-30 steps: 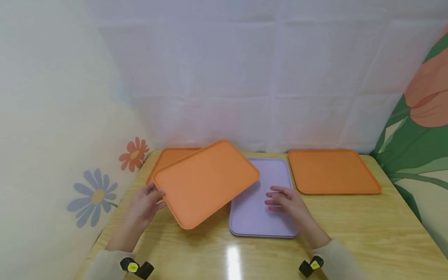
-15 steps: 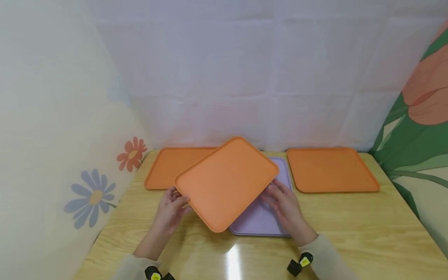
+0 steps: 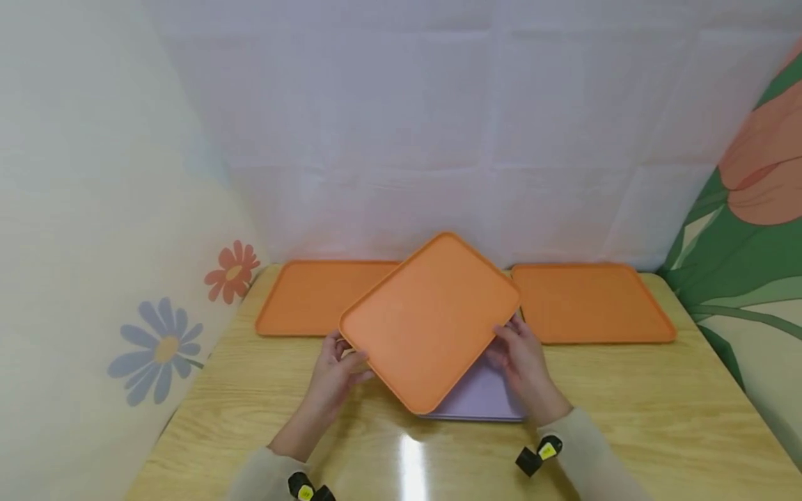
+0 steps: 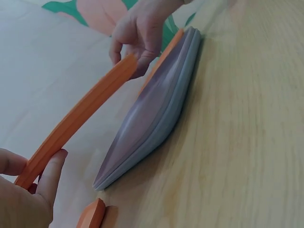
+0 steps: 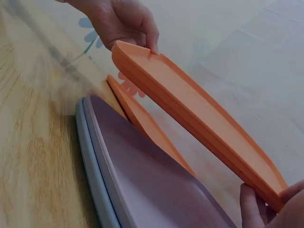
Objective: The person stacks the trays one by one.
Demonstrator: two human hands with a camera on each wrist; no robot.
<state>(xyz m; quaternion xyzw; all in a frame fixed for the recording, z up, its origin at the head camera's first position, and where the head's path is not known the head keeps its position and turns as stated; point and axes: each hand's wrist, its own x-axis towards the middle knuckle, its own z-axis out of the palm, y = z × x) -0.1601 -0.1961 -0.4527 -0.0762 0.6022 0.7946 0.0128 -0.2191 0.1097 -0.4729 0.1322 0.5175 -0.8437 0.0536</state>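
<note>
While both hands [image 3: 333, 376] [image 3: 525, 362] grip an orange tray [image 3: 431, 323], yellow wrist labels [image 3: 305, 493] [image 3: 548, 451] look illegible.

We are listing a table [image 3: 626, 396], yellowish wood grain, far corners rounded; on its near part, a bright streak of reflected light [image 3: 412, 466]. Behind it we are noting a pale, creased sheet [image 3: 401, 125]. On the cream left wall [image 3: 81, 195] we are counting two painted flowers: one greyish-blue flower [image 3: 166, 349], yellow-centred, and one smaller red flower [image 3: 232, 273], higher and nearer the sheet. At right we are recording one large coral bloom [image 3: 764, 174], cropped by the frame, above broad green leaves [image 3: 745, 271].
</note>
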